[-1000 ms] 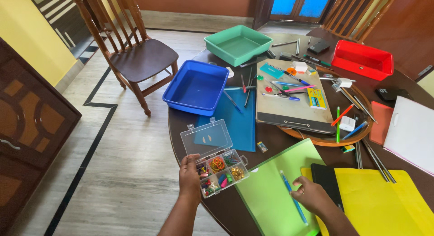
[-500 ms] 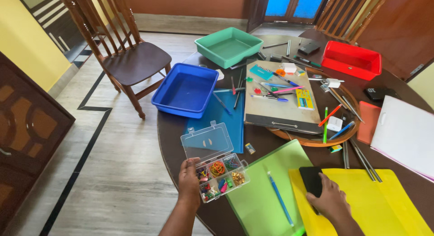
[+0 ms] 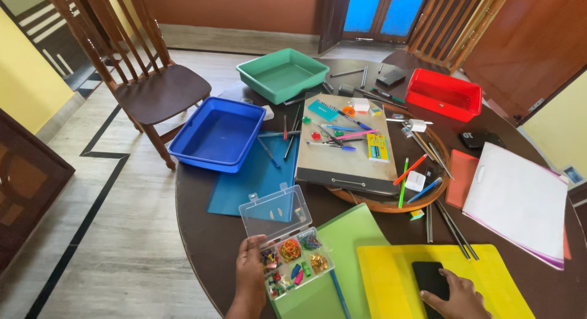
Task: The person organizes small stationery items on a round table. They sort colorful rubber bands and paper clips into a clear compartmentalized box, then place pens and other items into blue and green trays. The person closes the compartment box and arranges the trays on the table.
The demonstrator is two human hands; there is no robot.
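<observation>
My left hand [image 3: 249, 271] grips the near left side of a clear plastic organiser box [image 3: 295, 262], lid up, its compartments full of small coloured clips, pins and bands. It rests on the round dark wooden table [image 3: 202, 233], partly over a green folder [image 3: 348, 233]. My right hand [image 3: 457, 296] lies flat on a black rectangular pad [image 3: 428, 275] on top of a yellow folder [image 3: 391, 276]. A blue pen [image 3: 340, 300] lies on the green folder between my hands.
Blue tray [image 3: 217, 135], green tray [image 3: 281, 73] and red tray [image 3: 441, 93] stand at the far side. A clipboard [image 3: 348, 154] with pens and erasers sits on a round wooden tray [image 3: 391, 204]. White papers [image 3: 520, 200] lie right. Wooden chair [image 3: 153, 93] stands left.
The view has shifted right and back. My right hand left the blue pen and moved onto the black pad, which now lies on the yellow folder. The organiser box now overlaps the green folder.
</observation>
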